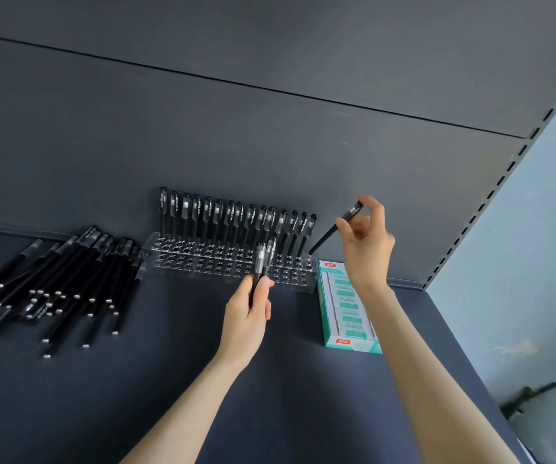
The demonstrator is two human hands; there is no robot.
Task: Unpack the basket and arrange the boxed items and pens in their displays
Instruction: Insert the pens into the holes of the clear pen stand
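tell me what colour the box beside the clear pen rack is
The box is teal-green and white with small red labels at its ends, seen best in the head view.

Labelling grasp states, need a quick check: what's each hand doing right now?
Left hand: grips a small bunch of black pens, upright.
Right hand: pinches a single pen near its cap end.

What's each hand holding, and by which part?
The left hand grips a few black pens by their lower barrels, caps up. The right hand pinches a single pen near its upper end.
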